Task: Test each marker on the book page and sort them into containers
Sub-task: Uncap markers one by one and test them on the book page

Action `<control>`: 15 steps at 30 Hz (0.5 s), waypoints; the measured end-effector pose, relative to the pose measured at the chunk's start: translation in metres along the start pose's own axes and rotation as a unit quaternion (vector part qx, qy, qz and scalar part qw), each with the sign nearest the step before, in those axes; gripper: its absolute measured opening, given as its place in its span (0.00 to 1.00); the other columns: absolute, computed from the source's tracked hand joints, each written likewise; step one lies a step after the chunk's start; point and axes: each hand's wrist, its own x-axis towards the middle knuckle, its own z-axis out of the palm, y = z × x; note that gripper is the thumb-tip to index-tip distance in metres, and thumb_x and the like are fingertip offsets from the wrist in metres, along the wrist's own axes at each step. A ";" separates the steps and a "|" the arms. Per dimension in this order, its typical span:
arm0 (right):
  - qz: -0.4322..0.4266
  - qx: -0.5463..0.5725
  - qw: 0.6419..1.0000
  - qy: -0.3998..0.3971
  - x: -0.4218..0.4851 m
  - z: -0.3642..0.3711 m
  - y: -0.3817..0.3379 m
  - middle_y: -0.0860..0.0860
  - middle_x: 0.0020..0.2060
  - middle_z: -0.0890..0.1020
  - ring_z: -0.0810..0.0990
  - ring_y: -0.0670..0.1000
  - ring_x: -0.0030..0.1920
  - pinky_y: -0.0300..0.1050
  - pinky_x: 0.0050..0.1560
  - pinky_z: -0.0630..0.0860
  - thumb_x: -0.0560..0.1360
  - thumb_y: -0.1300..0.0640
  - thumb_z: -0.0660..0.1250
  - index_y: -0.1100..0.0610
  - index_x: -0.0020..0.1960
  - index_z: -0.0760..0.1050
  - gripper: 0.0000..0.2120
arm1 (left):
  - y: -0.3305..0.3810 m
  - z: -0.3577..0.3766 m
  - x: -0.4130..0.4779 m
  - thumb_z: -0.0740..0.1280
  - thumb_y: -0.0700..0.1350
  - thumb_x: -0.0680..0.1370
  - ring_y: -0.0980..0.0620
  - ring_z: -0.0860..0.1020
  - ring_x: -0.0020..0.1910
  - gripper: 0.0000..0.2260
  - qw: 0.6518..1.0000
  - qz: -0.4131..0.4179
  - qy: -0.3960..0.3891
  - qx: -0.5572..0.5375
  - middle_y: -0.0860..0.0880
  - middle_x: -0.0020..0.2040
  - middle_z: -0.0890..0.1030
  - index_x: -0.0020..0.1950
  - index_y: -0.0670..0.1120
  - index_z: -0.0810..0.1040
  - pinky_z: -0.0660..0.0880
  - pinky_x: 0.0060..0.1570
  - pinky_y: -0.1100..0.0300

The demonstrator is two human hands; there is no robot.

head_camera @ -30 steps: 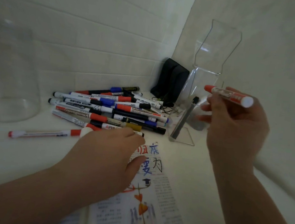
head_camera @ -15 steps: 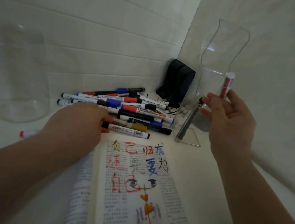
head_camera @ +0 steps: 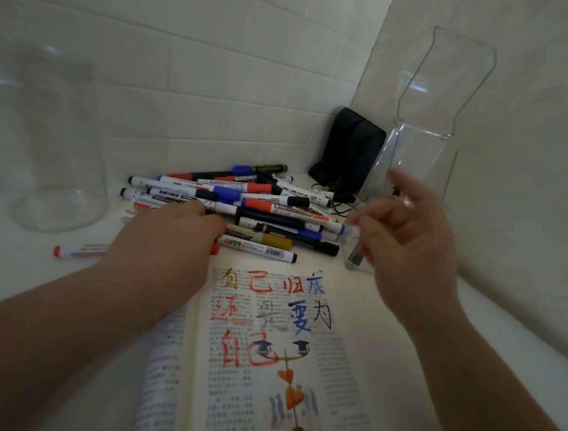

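At the marker pile (head_camera: 242,208): reaching in with left hand (head_camera: 170,239) for the next test, grip hidden; right hand (head_camera: 413,250) held open, empty, ready to uncap.

The markers (head_camera: 242,208) are mostly white-barrelled, with red, blue or black caps and dark print; the gold marker (head_camera: 275,241) has a mustard band. The book page (head_camera: 235,400) is white with grey print, overwritten in red, blue, black, gold and grey characters above orange hearts. The jar (head_camera: 58,147) and the holder (head_camera: 432,108) are clear, the pouch (head_camera: 346,152) is black, and the tiled wall (head_camera: 185,69) and worktop (head_camera: 12,277) are white.
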 end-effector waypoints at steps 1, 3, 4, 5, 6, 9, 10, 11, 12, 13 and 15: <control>-0.015 -0.054 0.998 -0.040 -0.007 0.008 -0.002 0.51 0.41 0.83 0.80 0.50 0.35 0.43 0.36 0.80 0.76 0.68 0.68 0.51 0.67 0.72 0.22 | 0.000 0.000 0.000 0.59 0.49 0.82 0.53 0.75 0.55 0.12 1.000 -0.001 0.000 0.000 0.55 0.57 0.74 0.64 0.58 0.74 0.73 0.50 0.56; -0.022 -0.167 0.976 -0.141 -0.018 0.023 -0.004 0.43 0.40 0.81 0.80 0.46 0.38 0.40 0.39 0.80 0.77 0.62 0.69 0.44 0.59 0.76 0.16 | -0.002 -0.001 -0.001 0.58 0.49 0.82 0.52 0.75 0.55 0.13 1.000 -0.003 -0.011 -0.001 0.55 0.58 0.74 0.65 0.59 0.73 0.74 0.50 0.56; -0.008 -0.211 0.957 -0.200 -0.022 0.029 -0.006 0.39 0.41 0.81 0.80 0.43 0.40 0.38 0.40 0.79 0.77 0.58 0.69 0.41 0.57 0.76 0.14 | -0.002 -0.001 0.000 0.58 0.49 0.82 0.52 0.76 0.55 0.14 1.000 -0.002 -0.020 -0.003 0.55 0.58 0.74 0.66 0.59 0.73 0.75 0.52 0.55; 0.015 -0.241 0.936 -0.256 -0.025 0.034 -0.008 0.37 0.42 0.80 0.80 0.41 0.42 0.37 0.41 0.79 0.78 0.54 0.68 0.38 0.56 0.76 0.12 | -0.003 -0.002 0.000 0.58 0.48 0.82 0.52 0.76 0.56 0.14 0.999 -0.002 -0.031 -0.004 0.55 0.59 0.74 0.66 0.59 0.72 0.75 0.53 0.54; 0.036 -0.256 0.919 -0.299 -0.027 0.038 -0.010 0.36 0.43 0.80 0.79 0.39 0.44 0.37 0.42 0.78 0.78 0.52 0.67 0.38 0.57 0.77 0.11 | -0.004 -0.002 0.001 0.58 0.47 0.81 0.51 0.75 0.57 0.15 0.999 -0.003 -0.042 -0.004 0.54 0.60 0.74 0.67 0.59 0.72 0.74 0.55 0.53; 0.065 -0.266 0.900 -0.340 -0.030 0.042 -0.012 0.33 0.43 0.79 0.77 0.37 0.44 0.34 0.41 0.76 0.78 0.51 0.67 0.37 0.56 0.77 0.10 | -0.003 -0.002 0.005 0.62 0.45 0.79 0.49 0.73 0.63 0.20 0.997 -0.012 -0.076 0.002 0.54 0.63 0.71 0.70 0.60 0.67 0.67 0.65 0.47; 0.068 -0.266 0.900 -0.339 -0.030 0.042 -0.012 0.31 0.42 0.79 0.77 0.36 0.44 0.33 0.40 0.75 0.78 0.51 0.68 0.37 0.56 0.77 0.10 | -0.003 -0.002 0.006 0.64 0.45 0.78 0.49 0.72 0.64 0.23 0.996 -0.012 -0.086 0.007 0.53 0.64 0.70 0.71 0.61 0.65 0.64 0.68 0.45; 0.071 -0.263 0.901 -0.337 -0.029 0.041 -0.011 0.29 0.40 0.79 0.77 0.34 0.44 0.32 0.39 0.73 0.78 0.51 0.68 0.36 0.55 0.77 0.10 | -0.002 -0.002 0.007 0.65 0.45 0.77 0.48 0.71 0.65 0.26 0.995 -0.013 -0.096 0.012 0.52 0.65 0.69 0.72 0.61 0.63 0.61 0.69 0.43; 0.073 -0.259 0.903 -0.336 -0.029 0.040 -0.010 0.28 0.39 0.78 0.77 0.33 0.43 0.31 0.38 0.72 0.78 0.51 0.68 0.36 0.54 0.77 0.09 | -0.002 -0.002 0.008 0.66 0.44 0.76 0.48 0.70 0.65 0.28 0.995 -0.013 -0.103 0.008 0.52 0.65 0.69 0.72 0.61 0.62 0.60 0.70 0.43; 0.073 -0.257 0.903 -0.336 -0.029 0.038 -0.009 0.27 0.38 0.77 0.76 0.33 0.43 0.31 0.38 0.72 0.78 0.51 0.68 0.36 0.54 0.78 0.09 | -0.002 -0.003 0.008 0.66 0.44 0.76 0.48 0.70 0.65 0.28 0.994 -0.014 -0.108 0.000 0.51 0.65 0.68 0.73 0.61 0.61 0.60 0.70 0.43; 0.073 -0.256 0.904 -0.334 -0.030 0.036 -0.007 0.32 0.39 0.79 0.77 0.34 0.43 0.32 0.39 0.73 0.79 0.50 0.68 0.37 0.55 0.78 0.08 | -0.001 -0.008 0.006 0.66 0.43 0.77 0.48 0.69 0.64 0.28 0.992 -0.011 -0.122 -0.016 0.51 0.64 0.69 0.73 0.61 0.62 0.65 0.68 0.46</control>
